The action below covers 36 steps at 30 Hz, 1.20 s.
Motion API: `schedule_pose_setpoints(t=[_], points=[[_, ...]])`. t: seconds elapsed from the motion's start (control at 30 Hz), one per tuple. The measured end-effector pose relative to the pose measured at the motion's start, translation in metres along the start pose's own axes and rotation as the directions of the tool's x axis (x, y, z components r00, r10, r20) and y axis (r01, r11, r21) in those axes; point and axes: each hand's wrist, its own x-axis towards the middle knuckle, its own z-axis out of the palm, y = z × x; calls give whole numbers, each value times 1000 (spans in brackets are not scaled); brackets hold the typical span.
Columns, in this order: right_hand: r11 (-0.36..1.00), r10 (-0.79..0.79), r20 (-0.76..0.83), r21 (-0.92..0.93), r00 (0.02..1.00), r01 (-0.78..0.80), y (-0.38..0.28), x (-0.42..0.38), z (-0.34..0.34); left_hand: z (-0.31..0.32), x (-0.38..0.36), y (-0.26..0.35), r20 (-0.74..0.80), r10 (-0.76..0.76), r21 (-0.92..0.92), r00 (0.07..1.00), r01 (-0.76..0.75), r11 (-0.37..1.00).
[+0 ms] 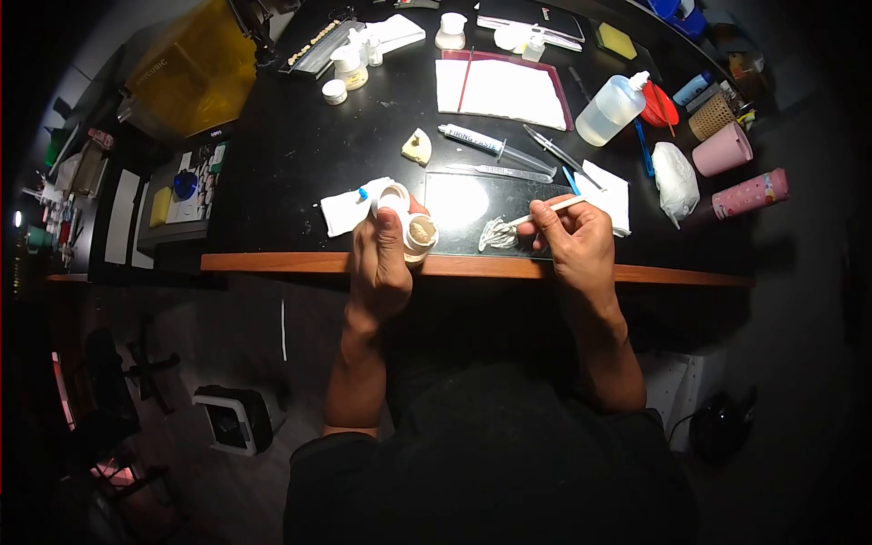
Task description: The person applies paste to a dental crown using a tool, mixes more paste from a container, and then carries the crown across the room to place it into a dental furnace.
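Note:
My left hand (380, 259) is wrapped round a small open jar (421, 232) of beige powder, at the table's front edge. Its white lid (392, 196) also sits in that hand, tilted up beside the jar's mouth. Between the thumb and fingers of my right hand (578, 238) is a slim white stick-like tool (554, 205). The tool's left end reaches a smear of whitish paste (497, 233) on a glass slab (440, 195). A folded white tissue (338, 214) lies left of the jar, and another paper (609, 186) lies behind my right hand.
Behind the slab lie a firing paste syringe (481, 139), tweezers (548, 143) and a yellowish dental model piece (417, 147). Farther back are a white pad in a red tray (500, 91), a clear squeeze bottle (610, 111) and several small jars. A wooden edge (509, 265) borders the table.

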Motion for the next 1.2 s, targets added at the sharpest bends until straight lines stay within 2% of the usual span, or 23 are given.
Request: schedule_pose_setpoints(t=[0.3, 0.47, 0.53, 0.7, 0.77, 0.8, 0.83, 0.87, 0.93, 1.0, 1.03, 1.07, 1.1, 1.2], points=[[998, 63, 92, -7, 994, -63, -2, -2, -1, -4, -3, -10, 11, 12, 47, 1000, -13, 999], [989, 148, 114, 5, 982, -150, -13, -5, 1, -4, -8, -20, 0, 73, 193, 997, -72, 979], [993, 115, 142, -21, 983, -113, -11, -4, -1, -5, -8, -22, 4, 80, 204, 997, -79, 976], [995, 81, 210, 38, 974, -90, -7, -2, -3, -5, -6, -12, 10, -46, -1, 999, 46, 999], [989, 50, 222, 127, 974, -80, -16, -7, 1, 1, -3, -14, -44, 22, -12, 999, -22, 1000], [985, -6, 193, 172, 981, -28, -18, -10, 5, 1, -1, -15, -70, 55, -14, 996, -57, 998], [976, -61, 161, 216, 985, 25, -20, -13, 10, -1, -3, -10, -29, -10, -65, 1000, 8, 998], [963, -113, 126, 258, 986, 78, -21, -16, 12, -2, -4, -8, -42, -3, -89, 999, 0, 996], [952, -227, 76, 227, 971, 205, -25, -29, 16, 1, -5, -8, -62, 5, -139, 998, -13, 990], [909, -358, -16, 224, 933, 353, -32, -42, 35, 3, -4, -11, -96, 92, -102, 991, -102, 989], [851, -470, -44, 244, 882, 465, -26, -42, 44, 5, -5, -9, -116, 116, -88, 986, -127, 988], [834, -543, 16, 130, 839, 537, -24, -41, 43, 7, -5, -9, -136, 139, -73, 981, -150, 986], [792, -606, 9, 96, 795, 602, -22, -41, 48, 7, -6, -10, -136, 152, -67, 979, -162, 984], [681, -731, 22, -34, 682, 731, -22, -40, 60, 8, -6, -14, -146, 193, -46, 970, -201, 978]])
